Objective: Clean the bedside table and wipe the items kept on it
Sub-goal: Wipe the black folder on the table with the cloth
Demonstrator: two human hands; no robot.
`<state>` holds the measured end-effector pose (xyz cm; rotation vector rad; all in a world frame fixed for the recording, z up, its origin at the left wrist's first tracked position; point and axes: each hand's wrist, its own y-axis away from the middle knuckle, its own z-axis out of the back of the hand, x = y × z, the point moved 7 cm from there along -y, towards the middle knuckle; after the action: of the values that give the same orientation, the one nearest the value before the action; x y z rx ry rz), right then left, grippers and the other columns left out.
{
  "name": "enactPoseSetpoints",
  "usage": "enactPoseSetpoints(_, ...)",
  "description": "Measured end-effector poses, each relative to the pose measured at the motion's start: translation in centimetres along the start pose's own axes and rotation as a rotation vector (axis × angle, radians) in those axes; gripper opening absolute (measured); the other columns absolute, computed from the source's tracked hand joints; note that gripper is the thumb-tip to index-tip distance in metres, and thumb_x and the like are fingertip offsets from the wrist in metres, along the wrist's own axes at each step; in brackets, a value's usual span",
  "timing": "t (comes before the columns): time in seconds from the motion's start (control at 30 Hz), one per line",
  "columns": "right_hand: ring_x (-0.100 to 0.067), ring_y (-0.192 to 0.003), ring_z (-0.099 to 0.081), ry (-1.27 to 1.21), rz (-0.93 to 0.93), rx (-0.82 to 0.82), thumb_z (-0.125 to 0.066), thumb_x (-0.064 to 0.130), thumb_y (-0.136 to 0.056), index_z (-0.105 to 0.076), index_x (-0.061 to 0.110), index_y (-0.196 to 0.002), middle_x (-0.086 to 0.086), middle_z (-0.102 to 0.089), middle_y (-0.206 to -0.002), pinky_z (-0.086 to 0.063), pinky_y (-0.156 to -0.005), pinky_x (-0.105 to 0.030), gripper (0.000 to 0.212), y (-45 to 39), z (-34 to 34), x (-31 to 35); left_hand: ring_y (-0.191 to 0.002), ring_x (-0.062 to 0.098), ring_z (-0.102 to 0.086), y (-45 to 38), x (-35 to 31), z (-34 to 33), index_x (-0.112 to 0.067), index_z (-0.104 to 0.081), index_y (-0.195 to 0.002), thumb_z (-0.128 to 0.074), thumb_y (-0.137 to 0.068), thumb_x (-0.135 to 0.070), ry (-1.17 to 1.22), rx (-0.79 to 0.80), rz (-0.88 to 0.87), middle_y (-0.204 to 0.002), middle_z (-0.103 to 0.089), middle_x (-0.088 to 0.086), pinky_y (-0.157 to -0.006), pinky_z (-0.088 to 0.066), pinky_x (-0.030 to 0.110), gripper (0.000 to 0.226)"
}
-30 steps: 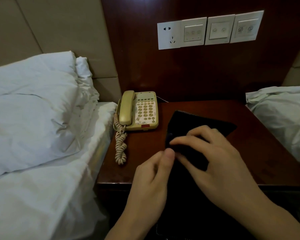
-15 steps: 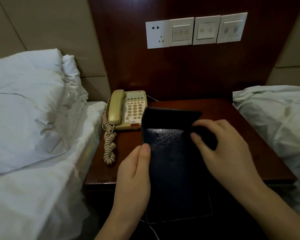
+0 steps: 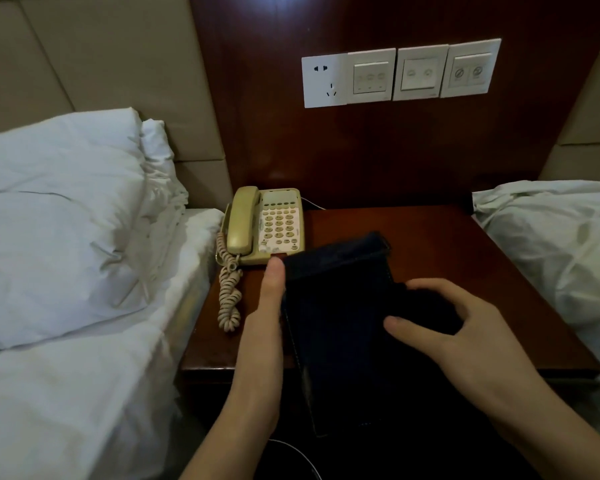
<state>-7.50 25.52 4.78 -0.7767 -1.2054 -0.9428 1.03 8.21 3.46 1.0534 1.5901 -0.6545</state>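
The dark wooden bedside table (image 3: pixel 471 244) stands between two beds. Over its front edge I hold a flat black leather folder (image 3: pixel 340 327), tilted towards me. My left hand (image 3: pixel 262 327) grips the folder's left edge, thumb on top near its upper corner. My right hand (image 3: pixel 471 344) lies on the folder's right side, with fingers and thumb curled round a dark cloth (image 3: pixel 426 308) pressed against the cover. A beige corded telephone (image 3: pixel 274 226) sits at the table's back left, its coiled cord (image 3: pixel 229 299) trailing forward along the left side.
White pillows and bedding (image 3: pixel 66 230) lie close on the left, and another white pillow (image 3: pixel 555 237) on the right. A wall socket and switch panels (image 3: pixel 399 74) are set in the wooden headboard panel above the table. A thin white cable (image 3: pixel 291 448) curves below the table's front.
The black folder was flat on the table under both hands a second ago; it is now lifted and tilted. My left thumb has slid up its left edge, and the right hand stays on its right side.
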Motion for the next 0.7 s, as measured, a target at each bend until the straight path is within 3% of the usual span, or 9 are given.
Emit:
enactPoseSetpoints(0.07, -0.002, -0.073, -0.070, 0.014, 0.001, 0.012, -0.083, 0.021, -0.074, -0.067, 0.036, -0.101, 0.026, -0.069, -0.083, -0.052, -0.055, -0.014, 0.035, 0.1, -0.1, 0.2, -0.069, -0.001, -0.074, 0.0, -0.5, 0.2, -0.042, -0.080, -0.061, -0.055, -0.077, -0.064, -0.082, -0.062, -0.031, -0.073, -0.078, -0.015, -0.064, -0.055, 0.025, 0.037)
enactPoseSetpoints(0.13, -0.001, -0.073, -0.069, -0.016, 0.000, 0.029, -0.081, 0.021, -0.075, -0.066, 0.037, -0.101, 0.029, -0.068, -0.083, -0.052, -0.053, -0.013, 0.034, 0.3, -0.4, 0.3, -0.066, 0.000, -0.074, -0.2, -0.1, 0.8, -0.027, -0.081, -0.067, -0.058, -0.091, -0.048, -0.116, -0.121, -0.064, -0.072, -0.078, -0.012, -0.056, -0.054, 0.017, 0.040)
enactPoseSetpoints(0.23, -0.001, -0.075, -0.069, -0.078, -0.011, 0.035, -0.081, 0.021, -0.075, -0.066, 0.037, -0.099, 0.028, -0.068, -0.083, -0.052, -0.051, -0.013, 0.032, 0.6, -0.6, 0.2, -0.085, 0.010, -0.077, -0.5, 0.1, 1.8, -0.023, -0.080, -0.094, -0.058, -0.095, -0.048, -0.183, -0.187, -0.120, -0.090, -0.081, -0.005, -0.075, -0.060, 0.029, 0.033)
enactPoseSetpoints(0.33, 0.000, -0.075, -0.069, -0.078, 0.018, -0.027, -0.082, 0.019, -0.074, -0.068, 0.038, -0.095, 0.026, -0.068, -0.084, -0.054, -0.055, -0.016, 0.031, 0.8, -0.5, 0.5, -0.097, -0.003, -0.070, -0.7, 0.1, 2.4, -0.033, -0.070, -0.115, -0.058, -0.089, -0.060, -0.325, -0.263, -0.199, -0.105, -0.076, -0.018, -0.094, -0.056, 0.032, 0.039)
enactPoseSetpoints(0.37, 0.000, -0.076, -0.068, -0.059, 0.031, -0.054, -0.082, 0.019, -0.075, -0.068, 0.040, -0.093, 0.026, -0.068, -0.084, -0.055, -0.057, -0.019, 0.031, 0.9, -0.5, 0.7, -0.101, -0.007, -0.067, -0.5, 0.1, 2.2, -0.036, -0.062, -0.124, -0.061, -0.082, -0.066, -0.345, -0.252, -0.215, -0.113, -0.073, -0.019, -0.094, -0.054, 0.027, 0.051)
enactPoseSetpoints(0.43, 0.002, -0.077, -0.067, 0.006, 0.074, -0.102, -0.082, 0.022, -0.075, -0.068, 0.043, -0.092, 0.026, -0.067, -0.087, -0.056, -0.063, -0.022, 0.030, 1.3, -0.9, 1.1, -0.114, -0.007, -0.062, -0.3, 1.0, 1.2, -0.032, -0.043, -0.145, -0.072, -0.062, -0.078, -0.295, -0.195, -0.149, -0.134, -0.062, -0.019, -0.093, -0.050, 0.017, 0.100)
enactPoseSetpoints(0.53, 0.007, -0.078, -0.066, 0.096, 0.149, -0.091, -0.082, 0.027, -0.074, -0.065, 0.049, -0.091, 0.026, -0.068, -0.088, -0.053, -0.061, -0.015, 0.033, 2.0, -2.0, 1.9, -0.140, 0.007, -0.043, 0.1, 1.9, 0.1, -0.047, -0.009, -0.159, -0.075, -0.027, -0.092, -0.255, -0.172, 0.000, -0.156, -0.035, -0.017, -0.106, -0.041, 0.026, 0.154)
enactPoseSetpoints(0.6, 0.006, -0.078, -0.066, 0.091, 0.138, 0.012, -0.083, 0.029, -0.073, -0.066, 0.051, -0.090, 0.025, -0.068, -0.087, -0.054, -0.062, -0.014, 0.033, 2.3, -3.1, 2.3, -0.134, 0.011, -0.050, -0.2, 1.9, 0.7, -0.050, -0.015, -0.157, -0.074, -0.023, -0.093, -0.174, -0.242, 0.033, -0.151, -0.043, -0.014, -0.108, -0.045, 0.032, 0.152)
enactPoseSetpoints(0.7, 0.003, -0.078, -0.068, -0.013, 0.089, 0.163, -0.084, 0.030, -0.070, -0.068, 0.051, -0.088, 0.023, -0.070, -0.088, -0.053, -0.060, -0.012, 0.032, 2.7, -4.6, 3.0, -0.123, 0.014, -0.059, -0.9, 2.7, 1.3, -0.045, -0.036, -0.153, -0.077, -0.048, -0.084, -0.028, -0.227, 0.120, -0.136, -0.057, -0.011, -0.105, -0.050, 0.039, 0.119)
